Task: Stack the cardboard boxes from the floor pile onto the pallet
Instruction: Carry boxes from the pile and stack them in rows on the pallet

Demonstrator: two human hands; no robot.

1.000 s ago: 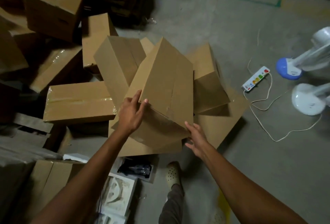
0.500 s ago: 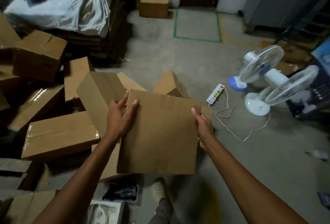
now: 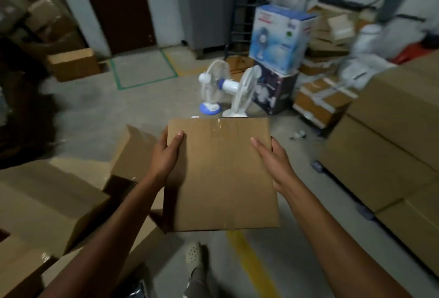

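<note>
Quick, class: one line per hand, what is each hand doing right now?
Left hand: grips the cardboard box by its left edge, thumb on top.
Right hand: grips the same box by its right edge.

One cardboard box: plain brown, taped seam, broad face up, gripped at its side edges by your left hand and right hand. Floor pile: brown boxes tumbled at your left. Stacked boxes: tidy brown tiers at your right.

Matt cardboard, rough concrete
The box is matt brown cardboard with a glossy clear tape strip; the floor is rough grey concrete; the fans are smooth white plastic.
</note>
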